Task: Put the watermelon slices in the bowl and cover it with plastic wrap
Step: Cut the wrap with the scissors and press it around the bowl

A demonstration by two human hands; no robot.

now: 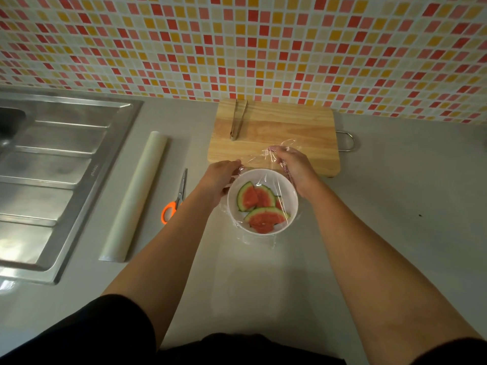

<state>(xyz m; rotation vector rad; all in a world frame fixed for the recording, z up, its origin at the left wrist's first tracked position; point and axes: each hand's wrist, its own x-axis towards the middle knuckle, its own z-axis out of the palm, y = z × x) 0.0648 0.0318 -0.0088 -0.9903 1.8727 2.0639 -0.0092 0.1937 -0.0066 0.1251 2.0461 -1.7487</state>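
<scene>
The white bowl (231, 206) sat on the counter (382, 206) just before the cutting board (290, 127), with watermelon slices (259, 204) inside and plastic wrap (266, 177) stretched over it. The left hand (220, 177) curled round its left rim (fingertips hidden), wrap beneath the fingers. The right hand (295, 167) gripped bunched wrap at the far-right rim.

Four watermelon slices (266, 218) (one mostly hidden), one bowl (288, 188), one wrap roll (137, 191).

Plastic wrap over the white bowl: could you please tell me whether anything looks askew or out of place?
The clear plastic wrap sits unevenly: its far edge is bunched in the right hand, not around the white round bowl. Nothing is spilled.
</scene>
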